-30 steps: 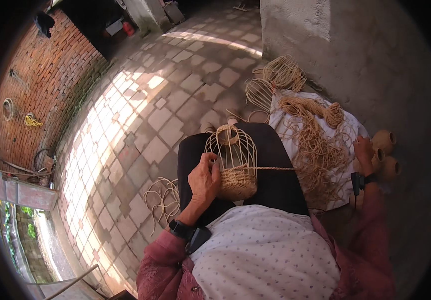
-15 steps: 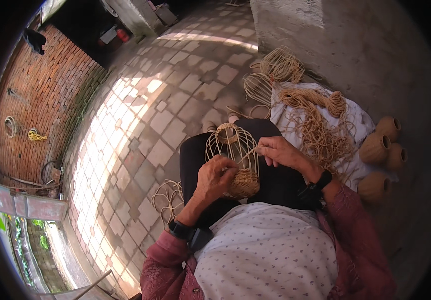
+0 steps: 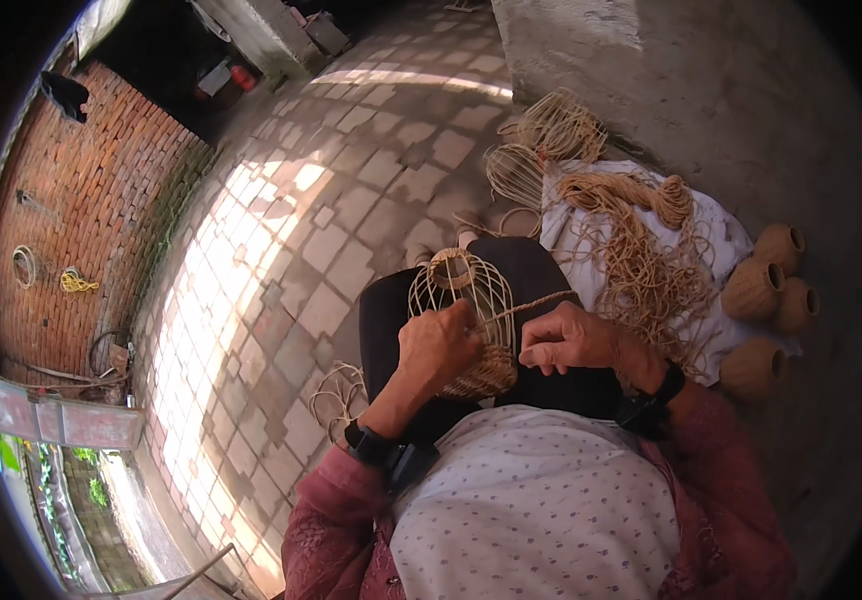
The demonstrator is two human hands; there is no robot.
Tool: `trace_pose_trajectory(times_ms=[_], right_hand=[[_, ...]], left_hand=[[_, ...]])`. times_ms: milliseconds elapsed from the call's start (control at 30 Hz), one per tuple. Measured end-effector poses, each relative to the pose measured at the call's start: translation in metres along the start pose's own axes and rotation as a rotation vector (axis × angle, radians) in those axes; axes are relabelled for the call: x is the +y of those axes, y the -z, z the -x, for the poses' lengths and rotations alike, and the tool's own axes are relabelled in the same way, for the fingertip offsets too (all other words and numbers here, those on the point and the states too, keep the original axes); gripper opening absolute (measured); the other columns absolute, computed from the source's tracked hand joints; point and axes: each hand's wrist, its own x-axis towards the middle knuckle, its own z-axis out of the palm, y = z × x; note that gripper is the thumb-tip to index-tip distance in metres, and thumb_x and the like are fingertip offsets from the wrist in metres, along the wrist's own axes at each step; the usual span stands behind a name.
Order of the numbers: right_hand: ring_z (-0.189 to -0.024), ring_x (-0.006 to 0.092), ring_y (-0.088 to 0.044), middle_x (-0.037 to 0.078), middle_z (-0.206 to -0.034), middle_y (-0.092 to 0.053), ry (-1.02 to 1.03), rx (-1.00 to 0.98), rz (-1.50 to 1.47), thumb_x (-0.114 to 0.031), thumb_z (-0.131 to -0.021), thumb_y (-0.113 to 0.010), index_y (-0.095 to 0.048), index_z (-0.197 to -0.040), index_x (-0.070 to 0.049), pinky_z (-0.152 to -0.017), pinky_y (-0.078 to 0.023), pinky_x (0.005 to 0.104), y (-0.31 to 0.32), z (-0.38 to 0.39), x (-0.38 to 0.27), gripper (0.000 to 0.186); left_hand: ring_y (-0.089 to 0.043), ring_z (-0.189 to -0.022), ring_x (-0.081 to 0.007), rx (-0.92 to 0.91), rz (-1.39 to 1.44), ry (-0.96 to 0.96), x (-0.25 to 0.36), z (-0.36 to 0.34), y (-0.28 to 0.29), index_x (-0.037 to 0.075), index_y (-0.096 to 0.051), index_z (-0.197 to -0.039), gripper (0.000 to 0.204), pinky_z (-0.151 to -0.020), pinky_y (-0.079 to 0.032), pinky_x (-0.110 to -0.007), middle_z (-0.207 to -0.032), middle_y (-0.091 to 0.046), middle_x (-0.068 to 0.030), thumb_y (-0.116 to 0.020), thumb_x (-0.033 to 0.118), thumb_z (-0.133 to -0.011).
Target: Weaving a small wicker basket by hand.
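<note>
On my lap stands a half-woven basket point(image 3: 489, 372), with bare pale ribs curving up to a small round rim and a tightly woven lower wall. My left hand point(image 3: 439, 343) is closed against its side, covering part of the ribs. A tan twisted cord point(image 3: 533, 304) comes out by its fingertips and stretches right, passing above my right hand point(image 3: 573, 340). That right hand, just right of the basket, has its fingers curled with thumb and fingertips pressed together. Whatever lies in this pinch is too small to make out.
To the right, a white cloth point(image 3: 729, 228) bears a heap of loose tan cord point(image 3: 646, 275). Beyond it are several finished round baskets point(image 3: 753, 290). Open rib frames point(image 3: 561, 125) lie ahead by the wall. Loose strands point(image 3: 337, 395) lie left of my knee on the paved floor point(image 3: 301, 240).
My right hand has come down and slightly right, away from the basket's ribs. The cord now stretches out above it. My left hand has turned and closed more at the basket's side.
</note>
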Motion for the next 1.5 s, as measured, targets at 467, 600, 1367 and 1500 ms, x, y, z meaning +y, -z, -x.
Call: trace_pose_trajectory(times_ms=[467, 600, 1367, 1500], right_hand=[[-0.055, 0.0076, -0.056, 0.002, -0.068, -0.06, -0.032, 0.238, 0.163, -0.01, -0.09, -0.057, -0.064, -0.105, -0.001, -0.054, -0.046, 0.0237, -0.029, -0.037, 0.03, 0.019], [-0.055, 0.0085, -0.057, 0.004, -0.067, -0.061, -0.132, 0.128, 0.155, -0.005, -0.087, -0.057, -0.064, -0.101, 0.0, -0.053, -0.046, 0.0245, -0.029, -0.045, 0.029, 0.017], [-0.06, 0.0073, -0.059, 0.002, -0.075, -0.062, -0.036, 0.288, -0.979, -0.022, -0.095, -0.059, -0.06, -0.099, -0.004, -0.051, -0.047, 0.0213, -0.014, -0.046, 0.056, 0.019], [-0.06, 0.0072, -0.059, 0.002, -0.077, -0.063, -0.043, 0.35, -0.664, -0.021, -0.094, -0.061, -0.059, -0.1, -0.004, -0.051, -0.048, 0.0204, -0.005, -0.069, 0.054, 0.018]], left_hand=[[-0.068, -0.064, -0.0241, -0.351, 0.447, -0.067, -0.027, -0.014, 0.011, 0.006, -0.068, -0.094, 0.021, -0.06, -0.053, -0.036, -0.071, -0.067, -0.0126, -0.061, 0.023, -0.083], [-0.065, -0.058, -0.0171, -0.38, 0.481, -0.097, -0.032, -0.014, 0.009, 0.003, -0.066, -0.097, 0.018, -0.056, -0.052, -0.031, -0.07, -0.065, -0.0095, -0.057, 0.015, -0.087], [-0.064, -0.06, -0.0176, -0.481, 0.531, -0.003, -0.028, -0.014, 0.015, 0.006, -0.068, -0.102, 0.02, -0.057, -0.052, -0.032, -0.076, -0.065, -0.01, -0.056, 0.015, -0.089], [-0.064, -0.067, -0.0216, -0.342, 0.345, -0.207, -0.026, -0.013, 0.011, 0.004, -0.067, -0.102, 0.022, -0.062, -0.05, -0.035, -0.077, -0.065, -0.0113, -0.056, 0.02, -0.09]])
